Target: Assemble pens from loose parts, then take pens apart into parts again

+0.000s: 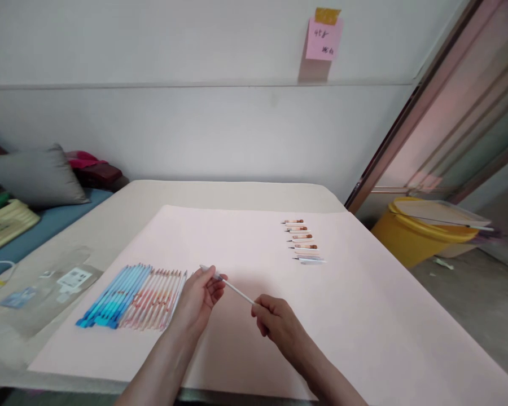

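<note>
A slim white pen [239, 292] slants between my hands above the middle of the pink sheet [347, 327]. Its upper end, with a pale tip, is pinched in the fingers of my left hand [201, 296]. The lower end disappears into the closed fingers of my right hand [275, 318]. Close to my left hand lies a row of pens: several blue pens [116, 296] on the outside, then several pale pens with reddish-brown patterns [154, 299]. My left hand and forearm partly cover the row's right end.
Short, dark-tipped pen pieces [302, 246], some brown and some pale, form a column at the sheet's back right. Clear plastic packaging [63, 285] lies at the left. A yellow bin [423, 234] stands beyond the table's right edge; a grey cushion [38, 175] is at far left.
</note>
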Available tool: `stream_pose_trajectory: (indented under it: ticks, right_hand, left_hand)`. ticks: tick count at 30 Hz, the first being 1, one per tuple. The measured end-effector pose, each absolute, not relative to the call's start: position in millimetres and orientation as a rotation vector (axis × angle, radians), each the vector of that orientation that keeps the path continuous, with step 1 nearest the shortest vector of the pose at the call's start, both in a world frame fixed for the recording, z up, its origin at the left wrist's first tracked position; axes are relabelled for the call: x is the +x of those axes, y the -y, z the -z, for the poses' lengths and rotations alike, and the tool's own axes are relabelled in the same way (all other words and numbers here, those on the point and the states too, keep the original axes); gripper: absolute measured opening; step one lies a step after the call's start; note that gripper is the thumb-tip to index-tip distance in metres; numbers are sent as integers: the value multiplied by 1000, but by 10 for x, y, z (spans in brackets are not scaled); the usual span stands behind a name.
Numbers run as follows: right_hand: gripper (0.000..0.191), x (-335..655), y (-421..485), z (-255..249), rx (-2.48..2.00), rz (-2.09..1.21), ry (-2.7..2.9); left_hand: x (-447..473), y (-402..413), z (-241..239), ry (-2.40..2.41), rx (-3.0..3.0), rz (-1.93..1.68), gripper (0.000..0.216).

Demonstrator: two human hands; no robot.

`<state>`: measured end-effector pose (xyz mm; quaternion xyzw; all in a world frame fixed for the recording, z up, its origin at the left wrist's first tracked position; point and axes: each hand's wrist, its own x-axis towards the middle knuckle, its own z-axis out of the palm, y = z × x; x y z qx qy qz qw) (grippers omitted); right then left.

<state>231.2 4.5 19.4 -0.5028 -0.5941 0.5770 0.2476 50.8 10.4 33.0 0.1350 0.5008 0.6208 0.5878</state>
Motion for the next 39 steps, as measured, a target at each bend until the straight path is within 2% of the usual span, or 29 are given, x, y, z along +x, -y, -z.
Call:
stream_pose_trajectory:
  ticks: [9,13,30,39]
  right_hand:
    - [17,2339,-40,-307,-1285,-1577,1668]
    - [22,2320,-23,-251,-1207,-1558,1691]
    - [19,2434,-107,-295,-1321,-1637,1572]
    - [20,2383,-103,-287,-1343,-1528,1485]
  left_hand:
    - [480,-112,-316,-1155,345,-1415,17]
    - [541,-70,-335,-1128,437,-1360,19]
    - [454,-117,-289,-1112,296,-1380,13]
    - [701,-23,-192,-975,174,-1128,18]
